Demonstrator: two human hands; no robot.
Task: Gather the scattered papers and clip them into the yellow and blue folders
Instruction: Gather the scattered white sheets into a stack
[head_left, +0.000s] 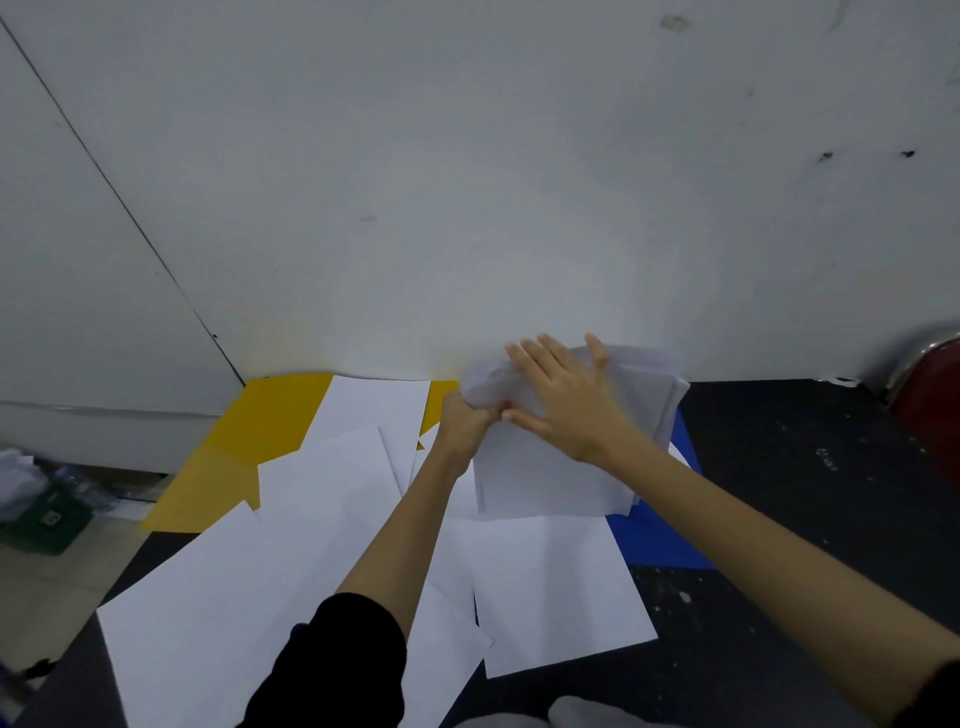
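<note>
A stack of white papers (550, 478) lies on the blue folder (670, 540) at the back of the dark table, its far end lifted and curled. My left hand (465, 421) grips the stack's upper left edge. My right hand (561, 395) lies flat on top of the stack with fingers spread and straight. The yellow folder (244, 441) lies open at the back left, partly covered by several loose white sheets (332, 488). More loose sheets (550, 587) spread across the table's front. Any clip on the folders is hidden.
A white wall (467, 182) stands right behind the table. A red and metal object (930, 395) sits at the right edge. To the left, below the table (805, 478), a green item and crumpled plastic (36, 499) lie on the floor.
</note>
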